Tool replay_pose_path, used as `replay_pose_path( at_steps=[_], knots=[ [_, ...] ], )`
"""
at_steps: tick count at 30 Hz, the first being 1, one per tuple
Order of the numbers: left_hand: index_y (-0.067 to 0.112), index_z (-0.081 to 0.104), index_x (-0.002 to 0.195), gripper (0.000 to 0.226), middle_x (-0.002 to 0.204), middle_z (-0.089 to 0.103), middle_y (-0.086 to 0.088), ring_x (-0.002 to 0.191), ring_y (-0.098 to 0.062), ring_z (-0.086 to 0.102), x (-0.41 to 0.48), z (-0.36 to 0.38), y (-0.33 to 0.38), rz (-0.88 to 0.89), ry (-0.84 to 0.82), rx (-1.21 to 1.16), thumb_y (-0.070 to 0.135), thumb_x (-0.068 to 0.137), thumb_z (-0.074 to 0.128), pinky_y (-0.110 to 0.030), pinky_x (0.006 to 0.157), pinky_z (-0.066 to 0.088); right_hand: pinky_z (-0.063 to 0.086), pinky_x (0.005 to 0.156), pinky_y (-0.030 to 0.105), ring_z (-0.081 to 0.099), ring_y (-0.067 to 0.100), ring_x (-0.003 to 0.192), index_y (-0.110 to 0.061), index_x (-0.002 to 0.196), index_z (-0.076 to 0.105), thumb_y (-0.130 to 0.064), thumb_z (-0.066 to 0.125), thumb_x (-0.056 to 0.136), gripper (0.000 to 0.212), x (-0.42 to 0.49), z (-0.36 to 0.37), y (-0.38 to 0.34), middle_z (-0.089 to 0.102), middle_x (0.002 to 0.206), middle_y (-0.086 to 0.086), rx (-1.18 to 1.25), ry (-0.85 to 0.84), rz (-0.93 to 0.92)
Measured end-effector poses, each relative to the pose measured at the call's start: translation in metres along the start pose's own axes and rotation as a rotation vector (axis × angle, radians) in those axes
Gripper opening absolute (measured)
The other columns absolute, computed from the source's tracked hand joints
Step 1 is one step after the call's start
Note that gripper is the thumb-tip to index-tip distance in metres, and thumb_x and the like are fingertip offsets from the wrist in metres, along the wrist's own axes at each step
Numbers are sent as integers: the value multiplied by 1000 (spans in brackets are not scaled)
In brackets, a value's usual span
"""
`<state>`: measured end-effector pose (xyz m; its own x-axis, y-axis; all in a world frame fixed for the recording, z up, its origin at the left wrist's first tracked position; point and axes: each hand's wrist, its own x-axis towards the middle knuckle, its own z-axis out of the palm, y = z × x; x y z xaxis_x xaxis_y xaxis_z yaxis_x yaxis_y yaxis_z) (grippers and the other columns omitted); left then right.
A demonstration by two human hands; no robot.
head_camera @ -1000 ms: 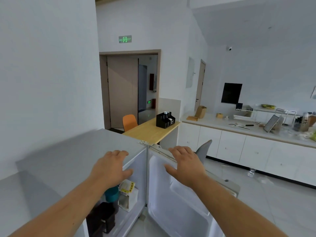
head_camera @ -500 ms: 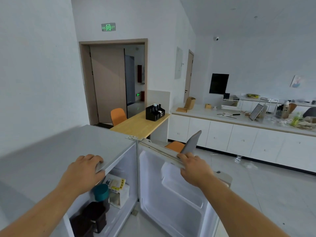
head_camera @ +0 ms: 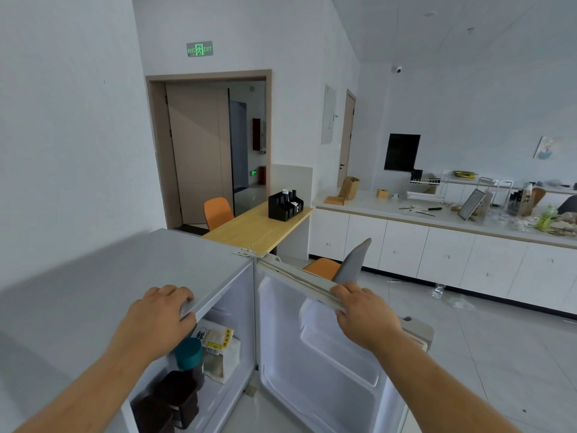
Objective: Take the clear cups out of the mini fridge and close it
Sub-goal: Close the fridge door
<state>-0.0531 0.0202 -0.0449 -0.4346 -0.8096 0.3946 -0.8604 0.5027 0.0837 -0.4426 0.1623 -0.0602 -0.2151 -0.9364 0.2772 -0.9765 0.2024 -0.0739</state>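
Note:
The white mini fridge (head_camera: 125, 276) stands below me with its door (head_camera: 321, 354) swung open to the right. My left hand (head_camera: 156, 320) curls over the front edge of the fridge top. My right hand (head_camera: 365, 314) grips the top edge of the open door. Inside I see a jar with a teal lid (head_camera: 189, 354), dark jars (head_camera: 175, 398) and a white food bag with a yellow label (head_camera: 218, 342). No clear cups show in this view.
A wooden table (head_camera: 256, 228) with a black organizer (head_camera: 284, 205) and orange chairs (head_camera: 217, 212) stands behind the fridge. A grey chair back (head_camera: 354, 262) rises just past the door. White counters (head_camera: 437, 245) run along the right; tiled floor lies to the right.
My hands dropped from hovering above the fridge: the left now holds the fridge top's edge, the right closed on the door's top edge. My view shifted slightly right.

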Motion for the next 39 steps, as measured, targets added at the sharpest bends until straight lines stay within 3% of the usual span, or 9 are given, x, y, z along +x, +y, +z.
replay_pose_path(
  at_steps=[13, 21, 30, 39],
  knots=[
    [31, 60, 119, 30, 108, 64, 10, 93, -12, 50, 1, 4, -4, 14, 23, 4, 45, 92, 58, -31, 77, 50, 57, 86, 39, 58, 19, 99, -37, 136, 41, -39, 46, 99, 37, -5, -2, -8, 52, 127, -8, -1, 19, -2],
    [33, 57, 119, 30, 110, 61, 10, 94, -11, 46, 3, 6, -5, 8, 15, 11, 47, 93, 56, -28, 75, 41, 58, 76, 35, 58, 15, 84, -31, 123, 54, -36, 42, 101, 25, -8, -7, -18, 55, 111, -5, 49, 44, 57],
    [32, 56, 121, 30, 110, 61, 11, 95, -12, 49, 3, 7, -6, 14, 6, 7, 47, 95, 54, -30, 78, 51, 57, 68, 35, 56, 15, 74, -26, 106, 56, -30, 40, 102, 17, -14, -8, -39, 51, 94, -2, 85, 34, 104],
    [32, 57, 122, 32, 112, 63, 9, 93, -11, 48, 3, 9, -7, 9, 7, 11, 49, 95, 53, -30, 78, 51, 54, 62, 31, 54, 14, 72, -24, 109, 57, -28, 40, 102, 18, -19, -14, -62, 46, 90, -2, 76, -2, 94]
  ],
)
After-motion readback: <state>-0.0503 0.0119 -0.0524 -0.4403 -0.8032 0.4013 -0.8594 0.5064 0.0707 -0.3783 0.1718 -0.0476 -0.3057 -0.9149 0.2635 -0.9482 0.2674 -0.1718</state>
